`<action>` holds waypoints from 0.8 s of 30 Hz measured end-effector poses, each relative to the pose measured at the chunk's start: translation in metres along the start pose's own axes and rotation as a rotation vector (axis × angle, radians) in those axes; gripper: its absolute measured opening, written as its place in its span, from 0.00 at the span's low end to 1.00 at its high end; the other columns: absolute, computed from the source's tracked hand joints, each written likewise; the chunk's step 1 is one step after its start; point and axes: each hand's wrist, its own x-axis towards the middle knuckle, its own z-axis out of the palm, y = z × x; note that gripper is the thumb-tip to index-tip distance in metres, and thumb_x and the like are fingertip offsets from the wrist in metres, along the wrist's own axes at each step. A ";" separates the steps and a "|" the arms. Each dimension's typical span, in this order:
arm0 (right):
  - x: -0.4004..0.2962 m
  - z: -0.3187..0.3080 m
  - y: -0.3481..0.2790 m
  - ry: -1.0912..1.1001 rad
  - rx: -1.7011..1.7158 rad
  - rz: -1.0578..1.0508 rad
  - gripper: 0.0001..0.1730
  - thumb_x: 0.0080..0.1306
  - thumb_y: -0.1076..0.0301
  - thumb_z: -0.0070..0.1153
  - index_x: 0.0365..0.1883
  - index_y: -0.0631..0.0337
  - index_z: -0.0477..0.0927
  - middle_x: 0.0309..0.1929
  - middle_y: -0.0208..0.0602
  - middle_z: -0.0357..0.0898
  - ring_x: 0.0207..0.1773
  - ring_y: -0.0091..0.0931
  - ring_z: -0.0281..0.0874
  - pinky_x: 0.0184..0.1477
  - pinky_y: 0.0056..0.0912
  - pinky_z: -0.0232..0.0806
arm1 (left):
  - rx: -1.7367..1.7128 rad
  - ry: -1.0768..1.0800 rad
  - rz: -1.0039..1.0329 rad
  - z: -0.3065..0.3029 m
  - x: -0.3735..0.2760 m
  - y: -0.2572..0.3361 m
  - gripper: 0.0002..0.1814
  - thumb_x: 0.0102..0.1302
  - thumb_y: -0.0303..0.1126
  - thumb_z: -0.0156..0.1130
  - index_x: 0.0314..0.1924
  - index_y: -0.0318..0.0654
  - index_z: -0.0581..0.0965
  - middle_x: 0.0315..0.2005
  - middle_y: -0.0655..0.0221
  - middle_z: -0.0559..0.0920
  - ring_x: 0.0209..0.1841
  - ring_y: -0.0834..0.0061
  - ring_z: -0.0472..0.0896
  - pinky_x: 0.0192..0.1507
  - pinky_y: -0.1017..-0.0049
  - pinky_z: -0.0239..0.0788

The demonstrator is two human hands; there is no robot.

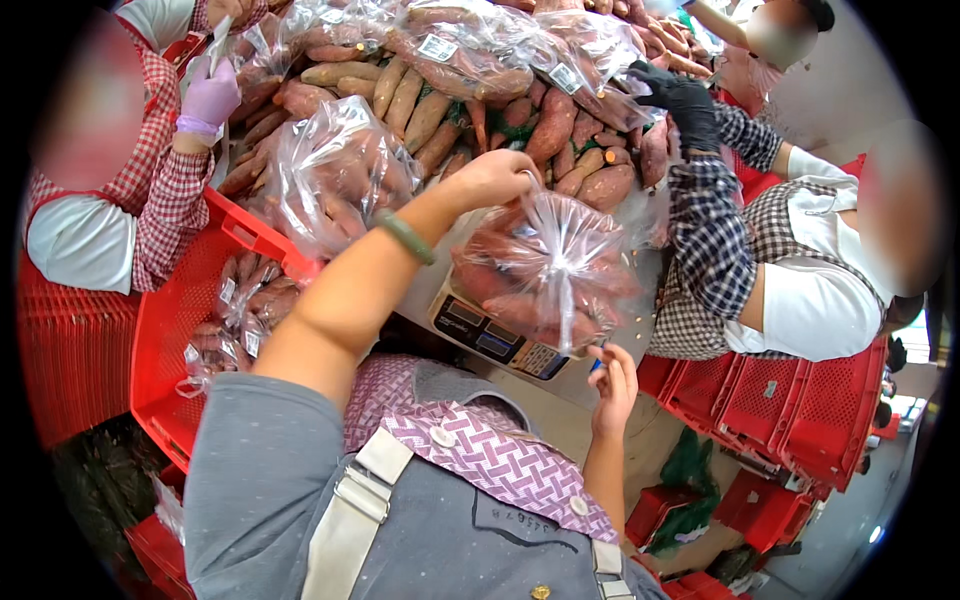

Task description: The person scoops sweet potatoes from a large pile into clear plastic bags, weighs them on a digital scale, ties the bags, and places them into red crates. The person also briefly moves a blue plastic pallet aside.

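A clear plastic bag of reddish sweet potatoes (517, 277), its top gathered and twisted, rests on a digital weighing scale (480, 330). My left hand (499, 178), below a green bangle (406, 237), reaches over the far side of the bag, and its fingertips pinch the plastic there. Close to the scale's near right corner, my right hand (616, 379) has its fingers half curled beside the bag. A small blue item (596, 365) shows at those fingers; whether they grip it is unclear.
Loose sweet potatoes (555, 127) and filled bags (337, 176) cover the far table. A red crate (161, 345) holding bagged sweet potatoes stands at left. Co-workers' gloved hands, one purple (208, 94) and one black (686, 105), work nearby. Red crates (765, 397) stand at right.
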 end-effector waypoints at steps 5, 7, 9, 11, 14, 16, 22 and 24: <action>0.009 -0.039 0.017 -0.024 0.214 0.014 0.17 0.70 0.64 0.46 0.53 0.63 0.71 0.43 0.38 0.78 0.32 0.18 0.69 0.36 0.19 0.62 | 0.872 0.087 0.159 0.097 -0.064 0.049 0.14 0.51 0.37 0.65 0.35 0.36 0.80 0.33 0.57 0.81 0.39 0.57 0.80 0.38 0.63 0.74; 0.007 -0.036 0.011 -0.039 0.199 0.000 0.17 0.70 0.65 0.46 0.53 0.63 0.71 0.42 0.37 0.77 0.33 0.18 0.69 0.37 0.18 0.63 | 0.767 0.267 0.185 0.122 -0.046 0.017 0.13 0.43 0.33 0.65 0.31 0.37 0.79 0.31 0.58 0.81 0.39 0.59 0.81 0.37 0.62 0.75; 0.007 -0.045 0.015 -0.115 0.255 0.004 0.16 0.70 0.65 0.46 0.53 0.63 0.71 0.41 0.36 0.77 0.34 0.18 0.70 0.38 0.18 0.64 | 0.778 0.230 0.122 0.122 -0.057 0.030 0.11 0.42 0.32 0.65 0.30 0.39 0.80 0.29 0.59 0.82 0.36 0.59 0.82 0.35 0.61 0.75; 0.013 -0.061 0.027 -0.217 0.273 0.008 0.16 0.70 0.65 0.46 0.53 0.63 0.71 0.41 0.35 0.77 0.34 0.18 0.70 0.38 0.18 0.65 | 0.790 0.216 0.118 0.121 -0.071 0.034 0.09 0.42 0.32 0.65 0.28 0.41 0.80 0.28 0.59 0.82 0.32 0.58 0.82 0.33 0.60 0.74; 0.016 -0.058 0.024 -0.283 0.181 0.113 0.16 0.70 0.63 0.46 0.52 0.63 0.71 0.41 0.34 0.77 0.35 0.18 0.71 0.38 0.17 0.65 | 0.806 0.180 0.120 0.122 -0.087 0.036 0.10 0.43 0.35 0.64 0.29 0.42 0.81 0.28 0.59 0.83 0.32 0.57 0.82 0.34 0.59 0.73; 0.016 -0.054 0.018 -0.302 0.120 0.223 0.19 0.70 0.60 0.46 0.54 0.63 0.70 0.45 0.36 0.75 0.41 0.22 0.70 0.42 0.22 0.66 | 0.558 0.338 0.112 0.121 -0.087 0.036 0.11 0.44 0.37 0.63 0.30 0.43 0.81 0.27 0.59 0.82 0.32 0.56 0.81 0.34 0.59 0.72; -0.001 -0.016 0.008 -0.449 0.221 0.443 0.37 0.69 0.41 0.40 0.64 0.63 0.62 0.65 0.43 0.60 0.66 0.38 0.58 0.62 0.50 0.60 | -0.158 0.636 0.216 0.104 -0.137 0.047 0.06 0.43 0.31 0.56 0.22 0.36 0.76 0.16 0.59 0.75 0.21 0.66 0.74 0.27 0.66 0.63; -0.028 0.022 -0.012 -0.585 0.389 0.479 0.39 0.68 0.38 0.38 0.65 0.61 0.61 0.64 0.41 0.63 0.64 0.38 0.62 0.63 0.51 0.59 | -0.314 0.650 0.333 0.073 -0.180 0.043 0.06 0.43 0.29 0.55 0.21 0.34 0.74 0.15 0.62 0.72 0.19 0.75 0.70 0.25 0.69 0.60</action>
